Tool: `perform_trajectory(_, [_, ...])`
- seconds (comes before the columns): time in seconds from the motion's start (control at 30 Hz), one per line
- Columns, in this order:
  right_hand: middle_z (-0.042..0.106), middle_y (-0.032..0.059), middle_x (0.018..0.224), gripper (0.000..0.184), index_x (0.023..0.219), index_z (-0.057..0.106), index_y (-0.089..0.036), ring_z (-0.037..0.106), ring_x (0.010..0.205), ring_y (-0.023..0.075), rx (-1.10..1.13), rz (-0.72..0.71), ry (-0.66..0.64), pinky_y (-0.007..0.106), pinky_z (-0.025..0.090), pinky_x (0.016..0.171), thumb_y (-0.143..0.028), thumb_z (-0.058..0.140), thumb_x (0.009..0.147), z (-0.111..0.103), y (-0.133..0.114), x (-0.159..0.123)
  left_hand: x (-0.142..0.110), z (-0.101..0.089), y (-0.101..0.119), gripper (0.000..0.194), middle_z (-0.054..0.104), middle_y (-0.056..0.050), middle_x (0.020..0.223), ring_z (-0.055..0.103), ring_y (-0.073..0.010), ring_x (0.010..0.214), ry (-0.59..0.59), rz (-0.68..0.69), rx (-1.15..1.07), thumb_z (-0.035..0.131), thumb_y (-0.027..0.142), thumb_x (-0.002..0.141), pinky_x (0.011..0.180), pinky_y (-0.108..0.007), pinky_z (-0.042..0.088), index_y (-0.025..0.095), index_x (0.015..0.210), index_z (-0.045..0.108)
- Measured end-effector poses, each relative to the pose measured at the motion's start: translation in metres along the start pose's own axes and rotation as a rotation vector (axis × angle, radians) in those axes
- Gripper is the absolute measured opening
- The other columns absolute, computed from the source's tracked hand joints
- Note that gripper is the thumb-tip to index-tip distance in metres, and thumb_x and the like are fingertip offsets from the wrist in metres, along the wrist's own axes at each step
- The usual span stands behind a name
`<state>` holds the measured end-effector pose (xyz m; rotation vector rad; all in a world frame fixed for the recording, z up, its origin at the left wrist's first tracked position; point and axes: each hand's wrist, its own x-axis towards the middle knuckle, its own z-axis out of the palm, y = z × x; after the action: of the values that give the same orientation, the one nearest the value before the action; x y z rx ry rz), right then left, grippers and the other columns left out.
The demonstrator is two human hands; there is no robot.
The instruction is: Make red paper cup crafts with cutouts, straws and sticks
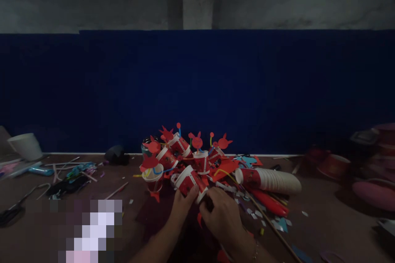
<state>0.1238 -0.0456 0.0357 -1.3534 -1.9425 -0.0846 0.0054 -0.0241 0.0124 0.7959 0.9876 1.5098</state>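
A red and white paper cup (189,181) is held just above the table (138,218), in front of a cluster of decorated cups (201,162). It is tipped well over, its long axis slanting from upper left, farther from the person, down to lower right, nearer the right hand (222,215); which end is the open one cannot be told for certain. The left hand (183,203) is closed on the cup from below and the near side, its thumb lying along the red wall toward the lower end, so that the upper-left end stands out beyond the grip. The right hand is at the lower-right end, fingers bent in close to the edge there; whether they pinch anything is hidden by the hand itself. The decorated cups stand and lean at various angles, with red paper heads (197,141) and coloured straws on them. To the right of the hands, a stack of paper cups (274,181) lies on its side, its red printed end toward the cluster and its long axis running to the right. A long thin stick (271,224) slants past the near side of the stack, among white paper scraps (253,215). At the far left is a white cup (26,146), near a loose spread of straws and coloured pieces (80,171). A blue panel (197,86) stands behind the table.
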Motion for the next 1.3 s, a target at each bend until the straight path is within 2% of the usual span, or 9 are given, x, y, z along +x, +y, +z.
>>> perform_trajectory(0.2, [0.059,0.0020,0.066,0.011,0.067,0.054,-0.019,0.053,0.064,0.0162,0.014,-0.140,0.065,0.025,0.034,0.060,-0.012,0.048,0.072,0.004,0.004,0.000,0.003,0.003,-0.005,0.052,0.069,-0.005,0.063,0.062,-0.0180,0.056,0.030,-0.144,-0.126,0.077,0.052,0.049,0.057,-0.027,0.048,0.012,0.079,0.066])
perform_trajectory(0.4, [0.060,0.0030,0.074,0.008,0.079,0.056,-0.019,0.054,0.070,0.0179,0.019,-0.166,0.051,0.027,0.036,0.063,-0.016,0.051,0.074,0.004,0.006,0.000,0.009,0.000,-0.012,0.050,0.068,-0.006,0.059,0.065,-0.0203,0.059,0.090,-0.220,-0.145,0.076,0.051,0.051,0.057,-0.027,0.048,0.011,0.080,0.068])
perform_trajectory(0.63, [0.058,0.0010,0.065,0.012,0.068,0.052,-0.020,0.053,0.062,0.0155,0.006,-0.223,0.092,0.025,0.035,0.059,-0.010,0.046,0.072,0.008,0.006,-0.003,0.001,0.004,-0.009,0.052,0.073,-0.010,0.073,0.067,-0.0236,0.068,0.096,-0.115,-0.099,0.077,0.051,0.050,0.062,-0.030,0.051,0.013,0.085,0.068])
perform_trajectory(0.77, [0.055,-0.0003,0.058,0.011,0.063,0.050,-0.020,0.052,0.055,0.0138,0.037,-0.090,0.091,0.023,0.034,0.054,-0.011,0.047,0.068,0.011,0.006,-0.005,-0.002,0.005,-0.011,0.050,0.073,-0.010,0.080,0.067,-0.0248,0.075,0.069,-0.062,-0.111,0.077,0.047,0.053,0.069,-0.032,0.051,0.014,0.089,0.066])
perform_trajectory(0.83, [0.055,-0.0009,0.056,0.010,0.062,0.050,-0.020,0.052,0.053,0.0135,0.018,-0.035,0.055,0.023,0.034,0.053,-0.010,0.048,0.067,0.013,0.006,-0.006,-0.003,0.002,-0.011,0.049,0.073,-0.009,0.084,0.067,-0.0246,0.080,0.068,-0.073,-0.089,0.078,0.042,0.054,0.074,-0.032,0.050,0.014,0.092,0.065])
perform_trajectory(1.0, [0.063,0.0035,0.067,0.010,0.067,0.055,-0.018,0.060,0.065,0.0189,-0.166,-0.054,-0.060,0.026,0.036,0.058,-0.009,0.052,0.065,0.003,0.018,0.004,-0.009,0.001,-0.003,0.053,0.072,-0.009,0.092,0.066,-0.0251,0.086,0.095,-0.139,-0.078,0.079,0.036,0.056,0.078,-0.034,0.049,0.016,0.102,0.061])
perform_trajectory(1.07, [0.064,0.0031,0.068,0.010,0.066,0.055,-0.019,0.061,0.065,0.0186,-0.202,0.021,-0.148,0.025,0.035,0.057,-0.011,0.052,0.071,-0.005,0.026,0.013,-0.013,0.003,0.004,0.048,0.073,-0.007,0.089,0.067,-0.0243,0.083,0.082,-0.224,-0.155,0.077,0.039,0.058,0.077,-0.034,0.050,0.016,0.098,0.063])
perform_trajectory(1.17, [0.066,0.0034,0.064,0.015,0.064,0.056,-0.020,0.063,0.060,0.0194,-0.232,0.095,-0.293,0.025,0.032,0.051,-0.018,0.051,0.078,-0.013,0.037,0.021,-0.013,0.005,0.015,0.042,0.073,-0.006,0.075,0.067,-0.0213,0.072,-0.011,-0.425,-0.380,0.072,0.050,0.060,0.070,-0.031,0.052,0.015,0.083,0.069])
perform_trajectory(1.3, [0.068,0.0074,0.064,0.011,0.064,0.059,-0.019,0.065,0.062,0.0236,-0.332,0.100,-0.392,0.026,0.032,0.050,-0.012,0.055,0.071,-0.012,0.047,0.019,-0.010,-0.001,0.020,0.033,0.071,-0.001,0.067,0.066,-0.0161,0.061,-0.017,-0.491,-0.527,0.080,0.041,0.052,0.062,-0.025,0.051,0.019,0.075,0.070])
